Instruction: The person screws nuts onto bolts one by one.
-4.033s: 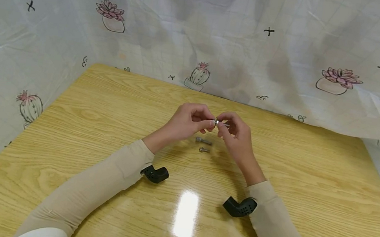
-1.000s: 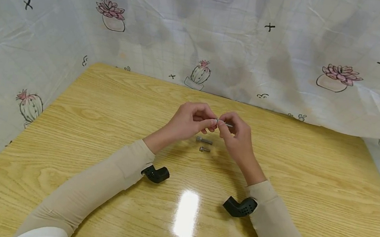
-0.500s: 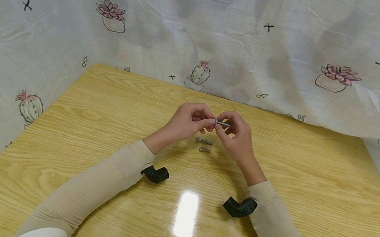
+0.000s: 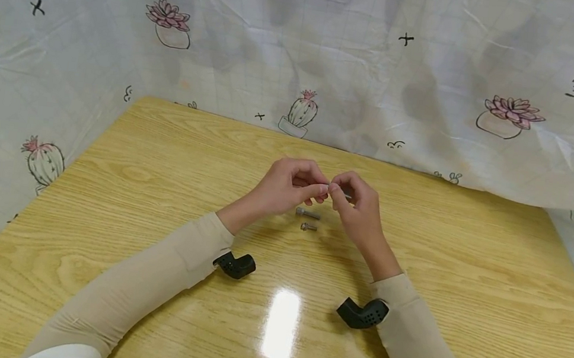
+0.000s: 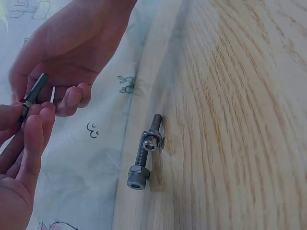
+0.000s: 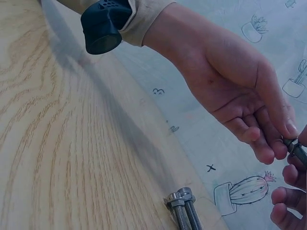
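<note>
Above the table my left hand (image 4: 283, 187) pinches the head end of a metal bolt (image 5: 37, 88) between thumb and fingers. The bolt's threaded shank points toward my right hand (image 4: 361, 209). A nut (image 5: 27, 103) sits on the bolt close to its head, and the right thumb and index finger pinch around it. In the head view the fingertips hide most of the bolt. Below the hands, a longer bolt (image 4: 308, 212) and a shorter bolt (image 4: 308, 227) lie side by side on the table, apart from both hands. The longer one carries a nut near its head.
The wood-grain table (image 4: 169, 308) has a bright glare patch in front. A white printed sheet (image 4: 355, 62) hangs behind the table and along its sides. Black camera mounts (image 4: 236, 265) sit on both sleeved wrists.
Half a second ago the right fingertips were spread, showing the bolt's shank; now the thumb and index finger cover the nut. Both hands have lowered slightly. The two bolts on the table stay put.
</note>
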### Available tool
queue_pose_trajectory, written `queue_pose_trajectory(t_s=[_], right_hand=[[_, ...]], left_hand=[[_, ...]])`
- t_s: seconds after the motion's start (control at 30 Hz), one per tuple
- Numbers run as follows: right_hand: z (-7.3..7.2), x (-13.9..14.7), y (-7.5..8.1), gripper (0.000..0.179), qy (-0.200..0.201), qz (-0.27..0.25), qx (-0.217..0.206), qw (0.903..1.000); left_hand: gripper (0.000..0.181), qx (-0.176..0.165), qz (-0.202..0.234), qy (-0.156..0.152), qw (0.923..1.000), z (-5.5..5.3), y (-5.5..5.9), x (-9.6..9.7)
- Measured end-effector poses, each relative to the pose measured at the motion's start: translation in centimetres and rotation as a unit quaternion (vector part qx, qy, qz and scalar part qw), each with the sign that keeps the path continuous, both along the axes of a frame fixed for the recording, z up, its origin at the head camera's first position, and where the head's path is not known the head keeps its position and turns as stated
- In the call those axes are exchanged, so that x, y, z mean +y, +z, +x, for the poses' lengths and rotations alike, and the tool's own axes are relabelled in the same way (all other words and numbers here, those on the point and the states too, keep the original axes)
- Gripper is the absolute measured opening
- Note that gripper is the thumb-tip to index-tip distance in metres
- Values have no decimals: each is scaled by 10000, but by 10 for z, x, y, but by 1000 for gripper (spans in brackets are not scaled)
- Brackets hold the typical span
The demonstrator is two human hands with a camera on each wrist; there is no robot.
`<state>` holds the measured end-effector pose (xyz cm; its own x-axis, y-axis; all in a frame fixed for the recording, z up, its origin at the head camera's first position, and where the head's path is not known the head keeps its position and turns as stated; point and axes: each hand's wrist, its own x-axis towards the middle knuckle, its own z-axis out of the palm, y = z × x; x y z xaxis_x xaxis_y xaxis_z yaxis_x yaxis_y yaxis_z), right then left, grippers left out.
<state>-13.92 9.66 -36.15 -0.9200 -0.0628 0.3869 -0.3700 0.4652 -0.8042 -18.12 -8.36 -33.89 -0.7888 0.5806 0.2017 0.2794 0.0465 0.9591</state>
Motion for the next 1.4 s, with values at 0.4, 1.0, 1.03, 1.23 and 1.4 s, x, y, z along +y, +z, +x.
queue_pose_trajectory(t_s=[0.4, 1.0, 1.03, 1.23, 1.4], right_hand=[[-2, 5, 2, 17, -220, -80, 231, 9995], [-4, 3, -2, 17, -426, 1115, -1, 9929], [-4, 3, -3, 17, -395, 1198, -105, 9920], [-6, 2, -8, 17, -299, 1535, -624, 9857], [-6, 4, -12, 15, -280, 1702, -758, 9821]], left_hand=[[9, -131, -10, 474, 9988, -10, 0, -15], [9, -428, -921, 204, 9946, -23, -6, -26], [9, -394, -1056, 214, 9934, -24, -8, -26], [7, 28, -1861, 241, 9822, -31, -18, -25], [5, 113, -2429, 20, 9700, -38, -18, -19]])
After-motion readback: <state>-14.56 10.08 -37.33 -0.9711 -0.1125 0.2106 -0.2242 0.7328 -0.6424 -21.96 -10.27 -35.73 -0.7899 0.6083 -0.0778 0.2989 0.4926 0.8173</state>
